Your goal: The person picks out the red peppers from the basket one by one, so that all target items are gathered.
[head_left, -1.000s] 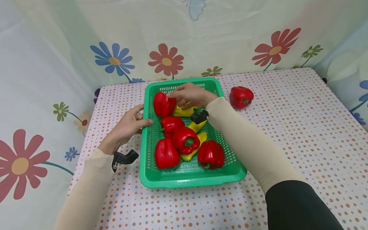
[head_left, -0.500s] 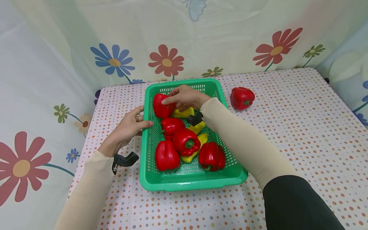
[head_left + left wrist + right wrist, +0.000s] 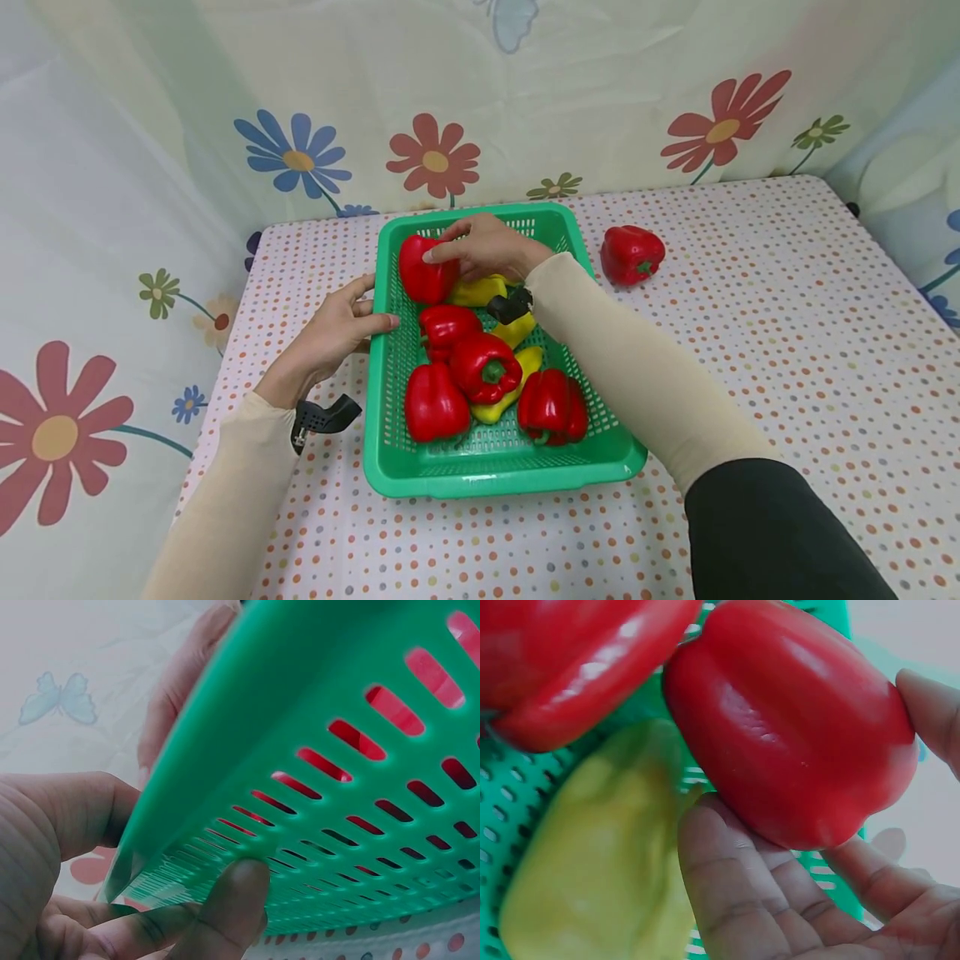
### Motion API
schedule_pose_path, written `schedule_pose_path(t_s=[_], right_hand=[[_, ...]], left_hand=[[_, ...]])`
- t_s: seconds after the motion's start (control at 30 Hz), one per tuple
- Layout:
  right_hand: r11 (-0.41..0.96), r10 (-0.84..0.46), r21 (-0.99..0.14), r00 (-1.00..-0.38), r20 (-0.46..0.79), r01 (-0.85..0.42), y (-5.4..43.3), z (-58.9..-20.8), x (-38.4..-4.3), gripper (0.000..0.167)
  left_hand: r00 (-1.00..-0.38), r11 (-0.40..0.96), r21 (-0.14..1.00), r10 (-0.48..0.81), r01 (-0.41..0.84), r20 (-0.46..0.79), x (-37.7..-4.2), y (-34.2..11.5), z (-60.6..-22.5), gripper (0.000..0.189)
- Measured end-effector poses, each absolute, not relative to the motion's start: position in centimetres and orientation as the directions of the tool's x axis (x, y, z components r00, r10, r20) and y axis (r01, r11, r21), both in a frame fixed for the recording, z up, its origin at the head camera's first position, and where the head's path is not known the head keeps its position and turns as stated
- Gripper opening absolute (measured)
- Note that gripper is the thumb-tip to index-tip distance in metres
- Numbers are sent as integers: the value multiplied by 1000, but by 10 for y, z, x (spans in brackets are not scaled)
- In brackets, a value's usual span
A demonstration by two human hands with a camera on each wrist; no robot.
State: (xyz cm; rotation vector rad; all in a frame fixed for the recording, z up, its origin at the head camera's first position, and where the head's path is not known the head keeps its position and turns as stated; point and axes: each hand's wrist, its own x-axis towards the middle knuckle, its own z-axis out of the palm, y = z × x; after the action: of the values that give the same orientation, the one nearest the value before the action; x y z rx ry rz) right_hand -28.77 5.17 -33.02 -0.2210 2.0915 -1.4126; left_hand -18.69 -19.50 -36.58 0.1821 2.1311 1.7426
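Your right hand [image 3: 487, 247] has its fingers clamped on a red pepper [image 3: 422, 277] in the far left corner of the green basket [image 3: 495, 486], beside a yellow pepper [image 3: 478, 292], while your left hand [image 3: 336, 330] pinches the basket's left side on the worktop [image 3: 757, 333].

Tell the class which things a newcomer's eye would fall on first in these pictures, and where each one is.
Likely first is the green basket, holding glossy red peppers and yellow produce on the dotted tabletop. Near its far left corner the right hand grips one red pepper, while the left hand holds the basket's left rim. A lone red pepper lies outside, right of the basket.
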Motion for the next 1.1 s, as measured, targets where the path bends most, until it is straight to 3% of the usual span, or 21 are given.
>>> schedule_pose_path(t_s=[0.43,1.1], right_hand=[[331,-498,-928,-804,-324,169,80,-303,-281,52],[360,-379,-916,-870,-316,176,134,-280,-276,55]], left_hand=[[-921,228,964,328,-138,-209,-187,-194,-365,73],[-926,244,958,303,-151,-223,-184,-192,-366,74]])
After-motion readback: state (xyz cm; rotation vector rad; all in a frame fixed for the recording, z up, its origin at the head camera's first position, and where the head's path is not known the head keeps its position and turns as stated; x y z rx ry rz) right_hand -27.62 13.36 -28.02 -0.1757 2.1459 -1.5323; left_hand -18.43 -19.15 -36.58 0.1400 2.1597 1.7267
